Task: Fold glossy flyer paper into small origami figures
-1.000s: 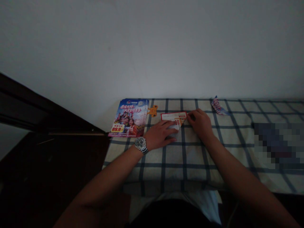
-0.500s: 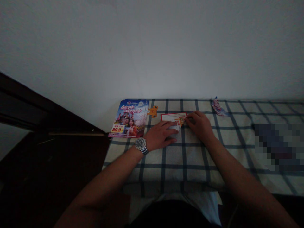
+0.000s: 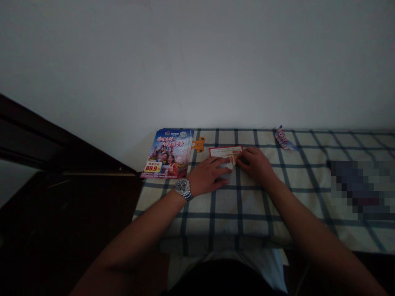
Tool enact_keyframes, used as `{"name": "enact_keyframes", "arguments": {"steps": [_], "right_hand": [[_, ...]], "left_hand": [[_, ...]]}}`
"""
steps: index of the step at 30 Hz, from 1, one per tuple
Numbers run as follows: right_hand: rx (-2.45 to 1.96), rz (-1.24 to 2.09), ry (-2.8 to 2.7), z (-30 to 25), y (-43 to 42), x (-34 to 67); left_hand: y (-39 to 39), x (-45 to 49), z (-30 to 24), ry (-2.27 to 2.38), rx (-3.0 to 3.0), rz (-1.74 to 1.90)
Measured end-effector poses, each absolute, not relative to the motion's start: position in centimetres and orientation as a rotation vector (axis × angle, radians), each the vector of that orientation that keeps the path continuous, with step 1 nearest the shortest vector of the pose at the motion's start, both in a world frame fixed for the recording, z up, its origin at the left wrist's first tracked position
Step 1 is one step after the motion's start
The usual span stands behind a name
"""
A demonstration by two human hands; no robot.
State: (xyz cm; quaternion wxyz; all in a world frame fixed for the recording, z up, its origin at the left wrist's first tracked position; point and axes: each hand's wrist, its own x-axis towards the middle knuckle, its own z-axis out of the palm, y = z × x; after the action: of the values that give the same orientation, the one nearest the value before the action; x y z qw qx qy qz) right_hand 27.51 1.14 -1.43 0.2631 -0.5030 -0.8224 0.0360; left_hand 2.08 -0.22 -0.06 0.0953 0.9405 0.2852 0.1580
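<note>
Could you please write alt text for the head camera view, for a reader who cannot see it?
The left hand and right hand touch a white, red-edged card on a checked cloth; a stack of colourful flyers lies beside them.

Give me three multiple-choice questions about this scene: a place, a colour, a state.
1. Where is the wristwatch? A left wrist B right wrist C in a pocket
2. What colour is the cutout beside the brochure stack? A green B orange C blue
3. What state is the red-bordered card in? A lying on the checked cloth B in the air C inside the brochures

1 A: on the wrist of the left hand. 2 B: it looks orange. 3 A: the left hand and right hand rest on it.
</note>
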Motion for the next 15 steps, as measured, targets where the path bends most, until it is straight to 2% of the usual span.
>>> {"name": "enact_keyframes", "arguments": {"steps": [15], "right_hand": [[-1.656, -0.036, -1.970, -2.12, 2.29, 28.13]], "left_hand": [[-0.15, 2.13, 0.05, 0.839, 2.785, 0.453]]}}
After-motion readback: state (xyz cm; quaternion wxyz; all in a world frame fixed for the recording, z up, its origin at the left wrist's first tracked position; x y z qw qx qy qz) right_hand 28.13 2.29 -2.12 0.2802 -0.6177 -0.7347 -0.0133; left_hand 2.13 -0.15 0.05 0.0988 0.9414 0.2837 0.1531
